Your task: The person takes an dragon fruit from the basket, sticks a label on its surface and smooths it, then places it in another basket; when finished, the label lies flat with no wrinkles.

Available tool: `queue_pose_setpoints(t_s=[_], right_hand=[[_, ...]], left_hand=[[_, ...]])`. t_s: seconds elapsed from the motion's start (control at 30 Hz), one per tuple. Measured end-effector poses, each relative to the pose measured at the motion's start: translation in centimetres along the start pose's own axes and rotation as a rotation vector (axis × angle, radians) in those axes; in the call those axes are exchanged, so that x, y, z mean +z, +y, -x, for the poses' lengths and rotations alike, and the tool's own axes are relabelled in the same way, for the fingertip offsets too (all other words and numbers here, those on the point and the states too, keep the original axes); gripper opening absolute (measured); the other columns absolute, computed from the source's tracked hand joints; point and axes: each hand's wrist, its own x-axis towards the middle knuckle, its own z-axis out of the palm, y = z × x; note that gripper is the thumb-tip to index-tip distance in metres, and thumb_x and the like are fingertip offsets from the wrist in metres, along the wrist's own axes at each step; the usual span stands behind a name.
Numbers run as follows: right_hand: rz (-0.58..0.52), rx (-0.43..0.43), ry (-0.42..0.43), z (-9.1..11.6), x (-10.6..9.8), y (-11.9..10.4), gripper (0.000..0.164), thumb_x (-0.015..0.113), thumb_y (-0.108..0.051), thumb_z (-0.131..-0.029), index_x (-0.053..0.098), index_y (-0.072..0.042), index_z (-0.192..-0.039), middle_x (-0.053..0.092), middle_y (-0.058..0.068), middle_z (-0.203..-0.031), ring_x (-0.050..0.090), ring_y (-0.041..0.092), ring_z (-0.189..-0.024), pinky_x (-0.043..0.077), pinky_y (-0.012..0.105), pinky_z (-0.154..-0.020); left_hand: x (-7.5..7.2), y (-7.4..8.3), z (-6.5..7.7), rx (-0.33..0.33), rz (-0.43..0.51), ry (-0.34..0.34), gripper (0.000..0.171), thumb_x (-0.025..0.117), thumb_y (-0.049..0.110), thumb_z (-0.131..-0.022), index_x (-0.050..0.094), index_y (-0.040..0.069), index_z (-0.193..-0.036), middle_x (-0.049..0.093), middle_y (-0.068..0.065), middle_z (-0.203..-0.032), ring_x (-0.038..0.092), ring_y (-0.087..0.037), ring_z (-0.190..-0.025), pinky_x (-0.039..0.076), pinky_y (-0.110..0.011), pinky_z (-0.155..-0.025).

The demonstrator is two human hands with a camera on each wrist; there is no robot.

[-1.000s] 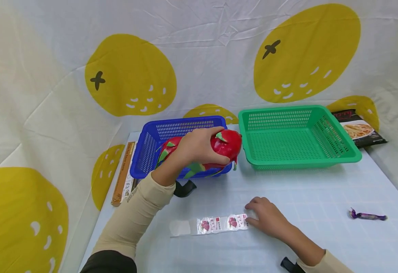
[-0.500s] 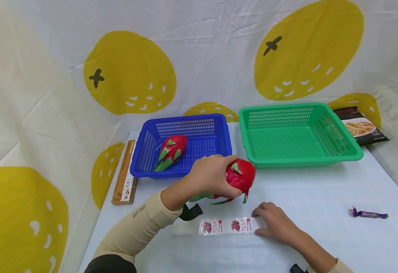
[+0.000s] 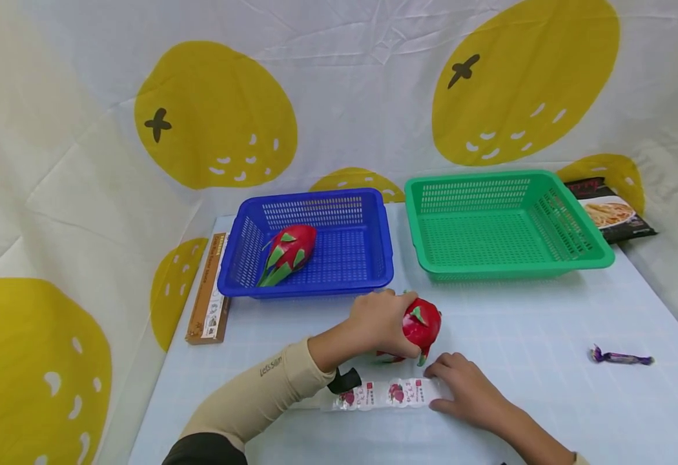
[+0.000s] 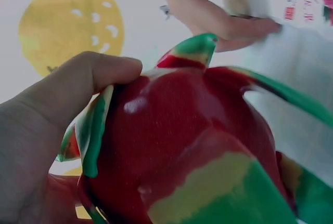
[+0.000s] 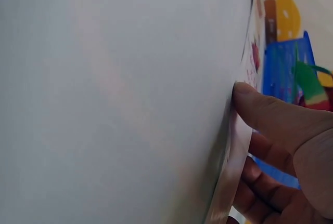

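Note:
My left hand [image 3: 381,326] grips a red dragon fruit [image 3: 422,323] with green scales, its fingers and thumb round the body. Close up in the left wrist view, the dragon fruit [image 4: 182,125] has a shiny surface, and the thumb lies along its side. Below it on the table lies a strip of clear-backed stickers [image 3: 405,392] printed with dragon fruit pictures; my left wrist overlaps its left part. At the strip's right end, my right hand [image 3: 469,392] holds it between thumb and fingers. The thumb [image 5: 255,99] is right at the strip's edge in the right wrist view.
A blue basket [image 3: 306,292] at the back holds another dragon fruit [image 3: 292,248]. Beside it stands a green basket [image 3: 513,265]. A brown box [image 3: 206,300] lies at left, a black food packet [image 3: 612,213] at back right, and a purple-wrapped candy [image 3: 624,357] at right.
My left hand has lifted the dragon fruit out of the blue basket and brought it forward and right, near the sticker strip. My right hand has shifted slightly right and toward me.

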Motion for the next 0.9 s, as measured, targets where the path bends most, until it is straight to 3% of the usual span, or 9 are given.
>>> queue_pose_setpoints(t_s=[0.43, 0.67, 0.9], right_hand=[[0.014, 0.008, 0.024, 0.4, 0.2, -0.3, 0.041, 0.084, -0.034, -0.065, 0.066, -0.018, -0.099, 0.056, -0.009, -0.096, 0.047, 0.01, -0.088, 0.047, 0.031, -0.072], [0.008, 0.013, 0.023, 0.4, 0.1, -0.1, 0.041, 0.084, -0.036, -0.065, 0.067, -0.019, -0.099, 0.057, -0.01, -0.096, 0.047, 0.009, -0.087, 0.047, 0.031, -0.071], [0.018, 0.003, 0.022, 0.4, 0.1, 0.0, 0.042, 0.084, -0.036, -0.065, 0.066, -0.02, -0.1, 0.058, -0.01, -0.097, 0.047, 0.008, -0.087, 0.047, 0.031, -0.071]], left_hand=[[3.3, 0.2, -2.1, -0.053, -0.044, -0.069, 0.083, 0.073, 0.062, -0.061, 0.045, 0.035, -0.135, 0.061, 0.003, -0.109, 0.058, -0.017, -0.088, 0.053, -0.035, -0.065], [3.7, 0.3, -2.5, -0.071, -0.033, -0.097, 0.085, 0.073, 0.061, -0.063, 0.042, 0.036, -0.138, 0.059, 0.001, -0.114, 0.058, -0.017, -0.091, 0.053, -0.035, -0.067], [4.0, -0.1, -2.5, -0.077, 0.043, -0.106, 0.09, 0.073, 0.06, -0.065, 0.036, 0.034, -0.143, 0.052, 0.0, -0.125, 0.053, -0.019, -0.106, 0.055, -0.038, -0.074]])
